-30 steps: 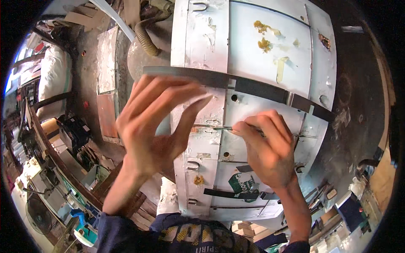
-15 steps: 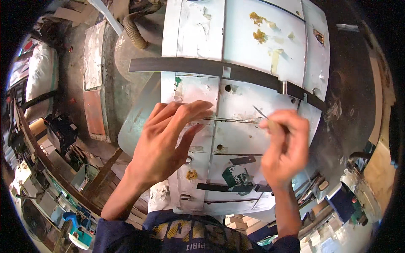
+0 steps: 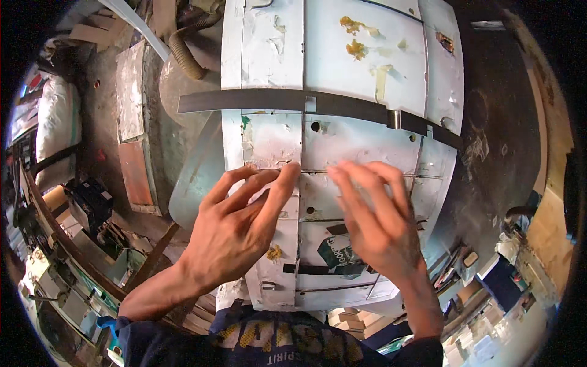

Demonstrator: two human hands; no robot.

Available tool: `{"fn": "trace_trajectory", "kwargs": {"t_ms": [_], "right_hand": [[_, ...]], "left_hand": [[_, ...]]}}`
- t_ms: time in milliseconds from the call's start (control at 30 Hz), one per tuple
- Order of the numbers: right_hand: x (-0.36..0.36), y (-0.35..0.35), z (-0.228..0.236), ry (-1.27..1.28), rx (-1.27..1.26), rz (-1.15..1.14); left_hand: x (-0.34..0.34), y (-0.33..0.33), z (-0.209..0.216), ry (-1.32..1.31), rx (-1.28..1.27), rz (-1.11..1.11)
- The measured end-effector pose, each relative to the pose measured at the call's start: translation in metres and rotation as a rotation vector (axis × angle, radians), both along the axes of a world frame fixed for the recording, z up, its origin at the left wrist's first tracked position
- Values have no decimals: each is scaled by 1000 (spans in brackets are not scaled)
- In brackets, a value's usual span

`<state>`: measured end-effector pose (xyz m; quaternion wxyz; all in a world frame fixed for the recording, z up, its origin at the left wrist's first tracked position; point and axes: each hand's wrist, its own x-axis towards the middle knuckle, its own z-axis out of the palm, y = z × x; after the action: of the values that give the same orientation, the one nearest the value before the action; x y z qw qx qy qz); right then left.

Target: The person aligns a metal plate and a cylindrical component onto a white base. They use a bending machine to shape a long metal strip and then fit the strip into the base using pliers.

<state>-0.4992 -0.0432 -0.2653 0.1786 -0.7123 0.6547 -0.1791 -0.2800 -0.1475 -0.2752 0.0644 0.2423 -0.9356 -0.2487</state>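
My left hand point(image 3: 239, 211) is over the left middle of a white, scuffed board point(image 3: 361, 147), its fingers bent and the index fingertip close above a seam. The thumb is mostly hidden beneath. Opposite it, my right hand point(image 3: 380, 217) has its fingers drawn together and pointing left, slightly blurred. The fingertips face each other across a short gap, with a thin line at their level. I cannot tell whether that line is a thin wire or the board's seam, and whatever the fingers hold is too small to make out.
Beyond the hands, a long dark strip point(image 3: 257, 99) with a metal clip point(image 3: 395, 119) crosses the board. Yellow-brown residue point(image 3: 356, 49) marks its far part. Near my body lies a dark green printed piece point(image 3: 333, 254). A ribbed hose point(image 3: 186, 55) stands far left; a white sack point(image 3: 58, 128) is further left.
My right hand has moved left toward my left hand. The thin pointed piece seen at its fingers no longer shows. My left index finger and thumb have drawn closer, and the view has shifted slightly.
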Motion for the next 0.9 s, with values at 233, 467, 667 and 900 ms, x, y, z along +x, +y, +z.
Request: {"fn": "trace_trajectory", "kwargs": {"t_ms": [233,467,667,900], "right_hand": [[16,9,-9,114,-22,87],[-41,-20,21,62,-154,-199],[-103,-43,17,130,47,-161],[-74,-6,26,52,-77,-97]], "left_hand": [[-6,-14,22,-110,-4,-86],[-27,-75,18,155,-85,233],[-40,-107,7,56,125,110],[6,-54,18,132,40,156]]}}
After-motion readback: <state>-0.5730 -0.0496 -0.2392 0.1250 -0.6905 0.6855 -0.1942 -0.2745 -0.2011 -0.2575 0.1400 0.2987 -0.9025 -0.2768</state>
